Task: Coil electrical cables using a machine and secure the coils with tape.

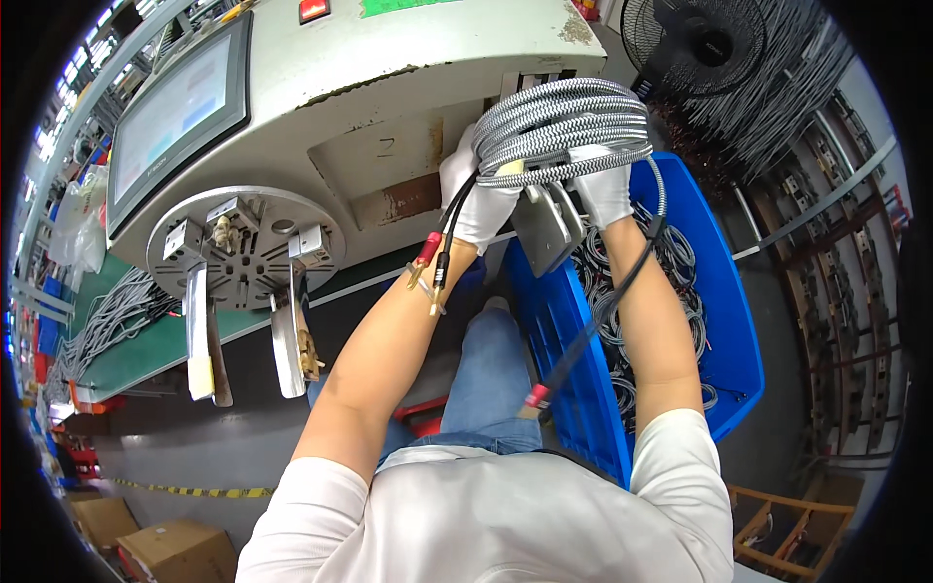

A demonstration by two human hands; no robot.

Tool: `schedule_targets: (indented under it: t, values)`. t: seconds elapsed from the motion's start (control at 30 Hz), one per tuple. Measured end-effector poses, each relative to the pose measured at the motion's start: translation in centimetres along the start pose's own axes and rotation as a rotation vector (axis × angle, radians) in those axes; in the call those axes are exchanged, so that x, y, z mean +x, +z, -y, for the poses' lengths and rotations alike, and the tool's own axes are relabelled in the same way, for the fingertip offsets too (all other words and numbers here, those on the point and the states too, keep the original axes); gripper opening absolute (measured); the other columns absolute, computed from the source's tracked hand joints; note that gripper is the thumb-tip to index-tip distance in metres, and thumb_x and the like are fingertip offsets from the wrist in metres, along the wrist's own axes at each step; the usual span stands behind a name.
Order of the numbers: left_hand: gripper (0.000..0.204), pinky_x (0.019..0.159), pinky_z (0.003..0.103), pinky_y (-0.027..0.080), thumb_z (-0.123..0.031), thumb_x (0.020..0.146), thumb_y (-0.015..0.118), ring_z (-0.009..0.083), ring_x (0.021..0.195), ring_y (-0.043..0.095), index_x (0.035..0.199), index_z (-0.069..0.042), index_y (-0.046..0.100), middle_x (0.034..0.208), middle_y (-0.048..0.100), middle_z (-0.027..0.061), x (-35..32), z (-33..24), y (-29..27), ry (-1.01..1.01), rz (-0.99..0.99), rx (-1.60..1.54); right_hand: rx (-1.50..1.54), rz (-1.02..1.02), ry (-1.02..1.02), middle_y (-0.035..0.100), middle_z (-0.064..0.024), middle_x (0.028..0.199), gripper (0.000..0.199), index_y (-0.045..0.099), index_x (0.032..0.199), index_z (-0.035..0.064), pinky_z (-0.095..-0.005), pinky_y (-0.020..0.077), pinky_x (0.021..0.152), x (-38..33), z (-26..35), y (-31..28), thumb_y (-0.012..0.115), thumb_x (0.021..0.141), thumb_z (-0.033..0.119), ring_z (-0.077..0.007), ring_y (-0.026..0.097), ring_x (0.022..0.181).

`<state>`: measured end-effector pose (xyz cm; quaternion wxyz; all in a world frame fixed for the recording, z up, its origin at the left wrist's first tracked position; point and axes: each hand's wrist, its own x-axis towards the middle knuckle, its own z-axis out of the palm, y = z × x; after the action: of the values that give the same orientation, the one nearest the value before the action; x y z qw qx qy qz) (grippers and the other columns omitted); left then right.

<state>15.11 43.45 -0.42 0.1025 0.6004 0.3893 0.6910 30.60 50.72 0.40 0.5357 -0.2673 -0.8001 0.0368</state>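
A thick coil of black-and-white braided cable [559, 117] sits around the winding fixture at the machine's right end. Flat metal plates [549, 228] of that fixture show below the coil. My left hand [481, 209], in a white glove, is closed on the coil's left side, its fingers partly hidden. Black leads with red and black sleeved, gold-coloured plugs [426, 257] hang beside my left wrist. Gloved as well, my right hand [601, 185] grips the coil's right side. From there the cable's loose end [588, 330] drops across my right forearm to a red-sleeved tip, blurred.
A blue bin [724, 291] with coiled cables stands under my right arm. At left, a round slotted plate [248, 248] carries jutting metal arms beside a touchscreen [180, 117]. Grey cables [117, 316] lie on the green bench. A black fan [695, 44] stands at the far right.
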Motion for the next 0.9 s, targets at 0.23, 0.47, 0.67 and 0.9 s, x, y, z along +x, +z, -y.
schedule_targets:
  t: [0.23,0.47,0.67,0.9]
  values:
    - [0.020,0.074,0.025,0.049,-0.009,0.084,0.063,0.0105,0.081,0.063,0.100,0.001,0.057,0.086,0.066,0.0058,-0.4,1.0,-0.1,-0.020,-0.015,0.017,0.201,-0.070,0.202,0.065,-0.0099,0.093,0.017,0.063,0.099,0.0001,-0.0336,0.0501,0.077,-0.1,0.6,0.9,0.059,0.083,0.006,-0.0204,0.063,0.088]
    - [0.021,0.072,0.025,0.049,-0.011,0.083,0.065,0.0097,0.079,0.062,0.099,0.000,0.057,0.085,0.065,0.0051,-0.3,1.6,0.0,0.037,-0.032,0.046,0.195,-0.044,0.267,0.065,-0.0099,0.092,0.018,0.063,0.099,0.0003,-0.0316,0.0504,0.076,0.0,0.3,1.2,0.059,0.082,0.005,-0.0197,0.063,0.085]
    - [0.022,0.075,0.026,0.050,-0.008,0.086,0.061,0.0120,0.083,0.063,0.107,-0.001,0.058,0.093,0.066,0.0084,-3.1,1.6,-0.9,-0.072,0.097,0.011,-0.009,-0.008,0.192,0.067,-0.0103,0.091,0.018,0.065,0.099,0.0006,-0.0292,0.0513,0.077,-0.7,3.5,-1.6,0.057,0.084,0.005,-0.0196,0.065,0.084]
    - [0.043,0.090,0.030,0.047,-0.020,0.088,0.061,0.0175,0.102,0.060,0.127,-0.003,0.053,0.108,0.064,0.0118,-8.9,-4.7,-6.2,-0.583,0.364,-0.277,0.335,0.279,0.070,0.067,-0.0128,0.093,0.024,0.067,0.101,0.0048,-0.0282,0.0524,0.073,-0.6,14.4,-6.8,0.062,0.077,0.006,-0.0173,0.067,0.084]
